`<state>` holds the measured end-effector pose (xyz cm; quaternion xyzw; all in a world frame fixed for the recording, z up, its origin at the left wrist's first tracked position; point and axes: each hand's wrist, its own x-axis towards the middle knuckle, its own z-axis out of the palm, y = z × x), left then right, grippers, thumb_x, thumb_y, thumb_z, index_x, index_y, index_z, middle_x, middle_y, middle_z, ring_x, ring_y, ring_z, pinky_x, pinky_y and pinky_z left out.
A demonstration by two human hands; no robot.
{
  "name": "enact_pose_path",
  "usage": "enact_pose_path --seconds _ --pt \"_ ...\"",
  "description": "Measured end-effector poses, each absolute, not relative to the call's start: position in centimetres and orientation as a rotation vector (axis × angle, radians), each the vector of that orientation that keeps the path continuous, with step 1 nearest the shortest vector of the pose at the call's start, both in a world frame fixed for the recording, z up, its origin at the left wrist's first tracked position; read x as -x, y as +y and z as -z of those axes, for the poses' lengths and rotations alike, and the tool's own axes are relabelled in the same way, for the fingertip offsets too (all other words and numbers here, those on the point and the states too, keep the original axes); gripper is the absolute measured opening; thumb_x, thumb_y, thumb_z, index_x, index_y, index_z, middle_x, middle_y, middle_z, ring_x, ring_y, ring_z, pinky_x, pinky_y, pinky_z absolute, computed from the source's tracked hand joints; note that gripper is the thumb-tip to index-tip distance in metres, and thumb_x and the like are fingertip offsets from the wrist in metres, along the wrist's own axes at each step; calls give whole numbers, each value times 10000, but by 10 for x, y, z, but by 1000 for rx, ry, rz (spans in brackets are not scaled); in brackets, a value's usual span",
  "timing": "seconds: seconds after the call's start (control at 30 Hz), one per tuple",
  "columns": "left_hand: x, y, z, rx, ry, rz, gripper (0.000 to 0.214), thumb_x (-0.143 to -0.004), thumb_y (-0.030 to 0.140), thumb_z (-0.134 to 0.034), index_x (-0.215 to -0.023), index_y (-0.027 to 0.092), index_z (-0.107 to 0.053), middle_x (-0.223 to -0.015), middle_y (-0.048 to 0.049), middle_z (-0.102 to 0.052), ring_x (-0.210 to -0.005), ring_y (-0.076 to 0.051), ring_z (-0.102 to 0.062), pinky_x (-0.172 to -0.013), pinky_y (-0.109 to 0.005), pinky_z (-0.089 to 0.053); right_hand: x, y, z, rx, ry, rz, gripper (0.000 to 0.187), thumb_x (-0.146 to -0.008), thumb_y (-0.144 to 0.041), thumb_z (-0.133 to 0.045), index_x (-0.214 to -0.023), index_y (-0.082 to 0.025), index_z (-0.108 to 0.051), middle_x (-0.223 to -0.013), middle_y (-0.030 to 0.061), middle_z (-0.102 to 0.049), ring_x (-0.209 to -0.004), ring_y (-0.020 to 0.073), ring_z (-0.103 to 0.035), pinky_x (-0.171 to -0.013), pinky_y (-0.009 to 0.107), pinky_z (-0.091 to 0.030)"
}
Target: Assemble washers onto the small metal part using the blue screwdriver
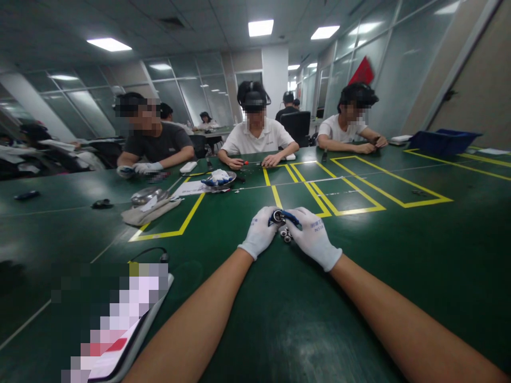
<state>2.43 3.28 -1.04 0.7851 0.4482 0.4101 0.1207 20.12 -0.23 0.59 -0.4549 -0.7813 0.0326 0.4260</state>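
A wide table with a dark green, smooth top (399,255) fills most of the view, and on it yellow tape lines (359,212) form several rectangles. Across the table sits a person in a white collared shirt (258,135), with both hands on the table top; a person in a dark grey shirt (157,143) sits farther to the left, and another in a white T-shirt (343,127) to the right. Near the right edge stands a dark blue plastic bin (443,143). At the lower left lies a flat device with a pale edge (147,322), its screen mostly blurred. Beyond it, a beige cloth (146,214) lies against a shiny metal dish (149,195). In the middle, the left hand in a white glove (261,231) and the right hand in a white glove (313,234) are close together above the table. Both pinch one small dark blue piece (293,217), the left at its near end and the right along its other side; I cannot tell the place of every finger. This piece carries a round silver metal ring (278,216), facing the viewer. Just below, between the hands, are a few small round shiny metal parts (286,235), grouped together.
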Motion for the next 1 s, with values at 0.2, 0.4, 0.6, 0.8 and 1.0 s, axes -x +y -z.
enact_pose_path --seconds 0.2,0.4,0.6,0.8,1.0 --pt "-26 30 8 -2258 1308 -1205 314 -831 149 -654 -1141 190 -637 -1141 -75 -679 -1095 -229 -635 -1009 -389 -513 -199 0 -3 1150 -2012 37 192 -955 -261 -564 -1083 -211 -698 -1044 93 -677 -963 235 -634 -850 335 -493" --pt "-27 30 8 -2291 1287 -1203 355 -835 147 -654 -1187 183 -620 -1173 -97 -650 -1133 -244 -617 -1037 -420 -498 -201 3 -1 1195 -1975 65 178 -953 -250 -556 -1065 -197 -683 -1029 101 -679 -950 242 -632 -845 343 -492" --pt "-27 30 8 -2289 1343 -1240 238 -826 168 -661 -1062 189 -637 -1082 -76 -654 -1049 -233 -625 -977 -393 -515 -201 5 0 1229 -2067 148 202 -960 -250 -536 -1066 -188 -697 -1028 109 -666 -947 245 -615 -819 338 -471" --pt "-27 28 6 -2233 1413 -1229 271 -791 122 -634 -1051 198 -619 -1041 -65 -681 -984 -226 -639 -912 -371 -527 -199 0 0 1169 -2120 125 250 -961 -272 -534 -1152 -213 -685 -1046 101 -653 -937 230 -603 -810 326 -470" --pt "-26 27 4 -2189 1432 -1238 327 -781 78 -599 -1076 217 -618 -1054 -55 -701 -998 -220 -656 -922 -357 -531 -193 -10 -6 1152 -2140 75 279 -961 -282 -532 -1194 -195 -658 -1058 103 -646 -924 224 -603 -800 321 -479"
